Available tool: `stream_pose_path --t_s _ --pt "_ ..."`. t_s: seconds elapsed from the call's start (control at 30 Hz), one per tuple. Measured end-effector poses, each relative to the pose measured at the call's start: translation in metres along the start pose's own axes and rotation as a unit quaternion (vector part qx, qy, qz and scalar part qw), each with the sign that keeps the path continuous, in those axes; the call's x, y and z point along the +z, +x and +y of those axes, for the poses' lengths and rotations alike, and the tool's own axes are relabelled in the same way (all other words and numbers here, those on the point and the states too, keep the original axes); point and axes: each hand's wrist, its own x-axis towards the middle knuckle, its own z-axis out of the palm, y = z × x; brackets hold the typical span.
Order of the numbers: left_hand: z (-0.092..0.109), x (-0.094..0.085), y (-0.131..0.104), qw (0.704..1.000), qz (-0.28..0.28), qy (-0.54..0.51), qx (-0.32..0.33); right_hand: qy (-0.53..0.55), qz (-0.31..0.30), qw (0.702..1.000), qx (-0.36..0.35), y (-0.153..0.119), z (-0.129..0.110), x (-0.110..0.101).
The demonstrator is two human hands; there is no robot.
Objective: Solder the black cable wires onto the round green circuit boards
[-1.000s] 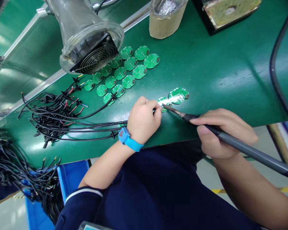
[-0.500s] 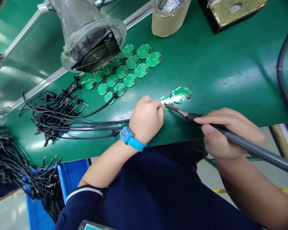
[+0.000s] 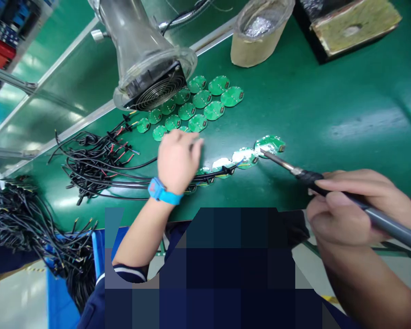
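Observation:
My right hand [image 3: 359, 205] is closed round the grey handle of a soldering iron [image 3: 281, 162]. Its tip meets the rightmost green circuit board [image 3: 272, 143] of a front row. Left of it lies another board [image 3: 245, 158] with thin coloured wires across it. My left hand [image 3: 178, 157], a blue band [image 3: 164, 194] on its wrist, hovers over the near edge of the rear group of boards [image 3: 214, 111]. Thumb and forefinger look apart; the other fingertips are hidden. One black cable [image 3: 145, 162] runs beneath this hand, its far end covered.
A clear fume hood with a fan [image 3: 160, 91] overhangs the back boards. Bundled black cables [image 3: 92, 160] lie at left, with more over a blue bin [image 3: 60, 288]. A cardboard-wrapped cup [image 3: 251, 50] and a yellow sponge [image 3: 359, 27] in a dark holder stand behind.
My left hand has left the front board and moved left to the rear group, its fingers loosened. The iron's tip has shifted to the rightmost board. The camera view has shifted slightly.

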Motion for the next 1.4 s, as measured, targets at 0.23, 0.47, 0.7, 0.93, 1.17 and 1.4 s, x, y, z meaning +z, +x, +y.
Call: stream_pose_path --t_s 0.23,0.47,0.7,0.93,1.17,1.4 --pt "-0.051 -0.003 0.020 1.000 0.018 -0.025 -0.002 0.033 0.042 0.998 -0.043 -0.002 0.004 0.001" --pt "0.025 0.005 0.002 0.977 0.065 -0.165 0.123 0.057 0.065 0.996 -0.022 0.004 0.010 -0.012" --pt "0.078 0.040 0.004 0.991 -0.017 -0.096 0.093 0.016 0.019 0.999 -0.029 0.005 0.013 -0.018" --pt "0.076 0.044 0.010 0.990 -0.023 -0.099 0.101 -0.044 -0.055 0.997 -0.031 0.011 0.002 -0.016" --pt "0.076 0.047 0.008 0.989 -0.013 -0.100 0.106 -0.058 -0.073 0.995 -0.045 0.015 0.000 -0.013" --pt "0.075 0.050 0.007 0.990 -0.007 -0.097 0.101 -0.063 -0.068 0.995 -0.027 0.011 0.000 -0.015"
